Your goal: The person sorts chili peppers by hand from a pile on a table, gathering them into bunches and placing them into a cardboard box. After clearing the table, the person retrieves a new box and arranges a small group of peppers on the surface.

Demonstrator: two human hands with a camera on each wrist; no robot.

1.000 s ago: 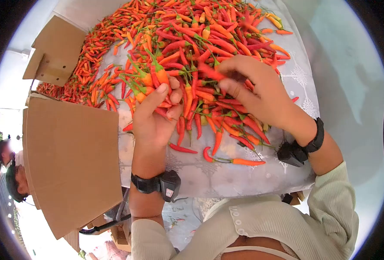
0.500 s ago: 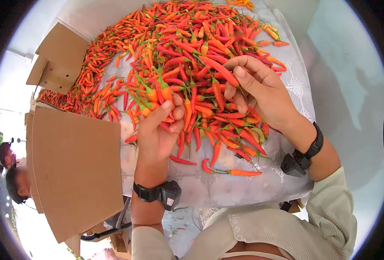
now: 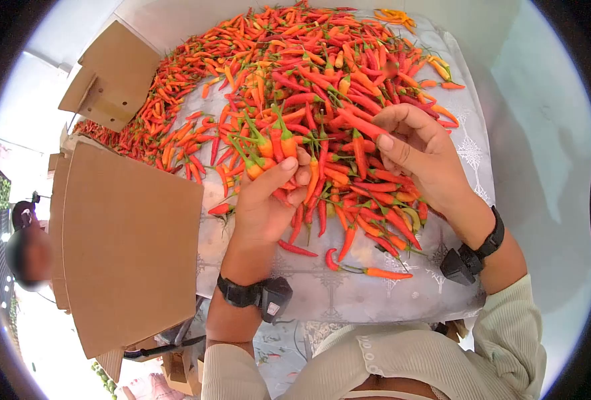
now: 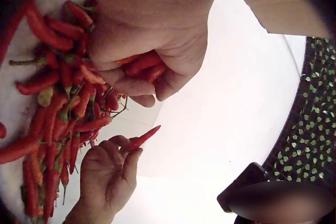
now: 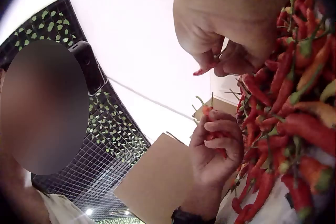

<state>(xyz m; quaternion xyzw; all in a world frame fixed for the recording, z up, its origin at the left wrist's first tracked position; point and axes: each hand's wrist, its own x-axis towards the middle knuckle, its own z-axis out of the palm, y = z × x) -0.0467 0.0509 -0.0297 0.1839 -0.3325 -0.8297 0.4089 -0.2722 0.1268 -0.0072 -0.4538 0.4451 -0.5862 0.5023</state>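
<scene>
My left hand [image 3: 267, 203] grips a small bunch of orange and red chili peppers [image 3: 264, 148], their green stems pointing up and away. In the left wrist view red peppers [image 4: 144, 66] show inside its curled fingers. To the right, my right hand [image 3: 425, 155] pinches one long red chili pepper [image 3: 361, 124] between thumb and fingers, its tip pointing toward the upper left. That pepper's pointed end [image 4: 147, 137] also shows in the left wrist view. Beneath and beyond both hands spreads a large heap of red and orange chili peppers [image 3: 309, 87].
A white patterned cloth [image 3: 309, 283] covers the table. Loose peppers [image 3: 382, 273] lie near its front edge. Tall cardboard flaps [image 3: 129, 247] stand along the left side, with another cardboard piece [image 3: 119, 73] behind. Two people are at the far left. A pale wall [image 3: 549, 167] rises at right.
The right hand has lifted a red pepper from the heap and turned it into clear sight between thumb and fingers. The left hand keeps its bunch. The head view has shifted slightly.
</scene>
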